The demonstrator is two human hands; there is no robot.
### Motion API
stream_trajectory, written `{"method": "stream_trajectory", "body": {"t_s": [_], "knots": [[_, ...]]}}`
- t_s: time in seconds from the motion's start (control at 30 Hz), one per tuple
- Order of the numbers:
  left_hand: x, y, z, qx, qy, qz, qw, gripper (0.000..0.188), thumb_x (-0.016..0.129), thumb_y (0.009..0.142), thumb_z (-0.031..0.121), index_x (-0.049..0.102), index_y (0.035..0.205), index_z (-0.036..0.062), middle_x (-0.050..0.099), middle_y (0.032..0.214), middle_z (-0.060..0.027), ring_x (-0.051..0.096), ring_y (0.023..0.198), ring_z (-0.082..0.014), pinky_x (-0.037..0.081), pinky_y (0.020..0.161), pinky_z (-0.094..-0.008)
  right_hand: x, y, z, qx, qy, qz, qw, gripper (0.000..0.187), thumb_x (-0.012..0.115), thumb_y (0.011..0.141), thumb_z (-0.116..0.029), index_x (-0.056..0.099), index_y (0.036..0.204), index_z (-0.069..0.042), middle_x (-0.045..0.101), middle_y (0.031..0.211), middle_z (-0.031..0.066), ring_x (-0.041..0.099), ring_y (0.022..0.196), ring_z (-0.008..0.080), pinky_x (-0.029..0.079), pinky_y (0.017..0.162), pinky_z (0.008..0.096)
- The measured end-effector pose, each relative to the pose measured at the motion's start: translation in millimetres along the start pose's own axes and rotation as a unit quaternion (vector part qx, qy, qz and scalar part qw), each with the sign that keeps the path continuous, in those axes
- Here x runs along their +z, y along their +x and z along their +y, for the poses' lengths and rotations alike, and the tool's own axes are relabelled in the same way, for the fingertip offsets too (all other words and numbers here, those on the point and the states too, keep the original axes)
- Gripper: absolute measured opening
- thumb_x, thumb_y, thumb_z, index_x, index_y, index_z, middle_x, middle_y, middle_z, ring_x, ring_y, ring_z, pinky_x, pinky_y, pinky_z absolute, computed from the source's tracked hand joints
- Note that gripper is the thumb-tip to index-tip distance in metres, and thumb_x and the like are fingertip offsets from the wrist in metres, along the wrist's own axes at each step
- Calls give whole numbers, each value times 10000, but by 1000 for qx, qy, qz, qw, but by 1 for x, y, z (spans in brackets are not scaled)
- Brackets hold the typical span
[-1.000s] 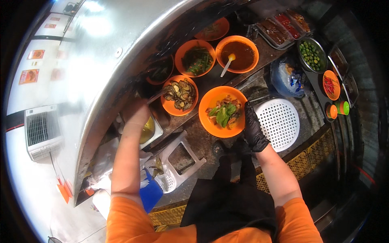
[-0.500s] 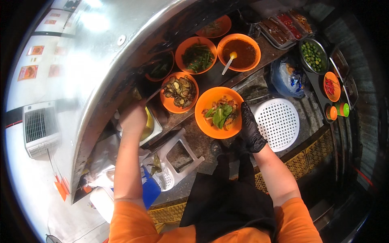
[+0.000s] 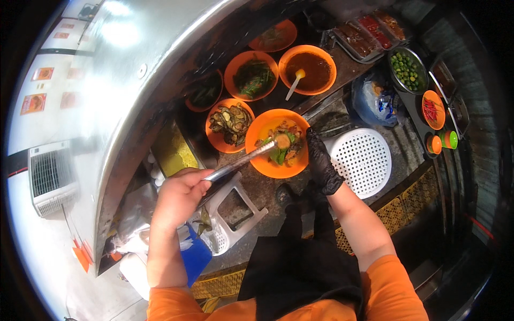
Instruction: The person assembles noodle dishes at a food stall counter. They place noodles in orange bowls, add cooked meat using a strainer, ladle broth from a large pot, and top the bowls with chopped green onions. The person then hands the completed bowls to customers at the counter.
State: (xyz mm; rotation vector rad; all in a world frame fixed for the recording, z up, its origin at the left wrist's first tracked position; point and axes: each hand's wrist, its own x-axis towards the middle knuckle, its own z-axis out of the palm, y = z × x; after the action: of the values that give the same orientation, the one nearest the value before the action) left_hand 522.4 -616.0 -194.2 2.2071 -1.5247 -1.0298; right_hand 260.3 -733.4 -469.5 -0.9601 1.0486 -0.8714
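My bare left hand is closed around the handle of a metal ladle. The ladle's small round cup, with something brown in it, hangs over the food in an orange bowl. Leafy greens and brown pieces lie in that bowl. In a black glove, my right hand grips the bowl's right rim; its thumb and fingers are partly hidden. Left of the held bowl stands another orange bowl of sliced browned vegetables, close to it in the picture.
Behind are an orange bowl of reddish-brown sauce with a spoon and a bowl of cooked greens. A yellow-filled metal tray is at the left. Below stand a perforated white stool and a grey stool.
My left hand has come back from the tray area at the left, and the ladle now reaches over the bowl. The held bowl and right hand sit slightly further left in view.
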Motion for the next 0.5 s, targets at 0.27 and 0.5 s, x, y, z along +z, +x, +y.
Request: {"method": "stream_trajectory", "body": {"t_s": [0.27, 0.5], "knots": [[-9, 97, -13, -73, 144, 77, 984, 321, 606, 954, 213, 667, 1242, 85, 694, 930, -136, 665, 866, -215, 500, 816, -326, -8, 5, -8, 87, 163, -35, 982, 499, 474, 1063, -354, 498, 1403, 11, 576, 1327, 75, 513, 1206, 143, 393, 1047, 275], [-1, 192, -40, -49, 254, 79, 963, 316, 488, 959, 208, 681, 1189, 109, 663, 1164, -219, 629, 1122, -358, 480, 956, -465, -10, 4, -11, 80, 148, 9, 986, 466, 472, 1066, -357, 525, 1384, -19, 582, 1271, 38, 513, 1138, 109, 412, 1000, 261]]}}
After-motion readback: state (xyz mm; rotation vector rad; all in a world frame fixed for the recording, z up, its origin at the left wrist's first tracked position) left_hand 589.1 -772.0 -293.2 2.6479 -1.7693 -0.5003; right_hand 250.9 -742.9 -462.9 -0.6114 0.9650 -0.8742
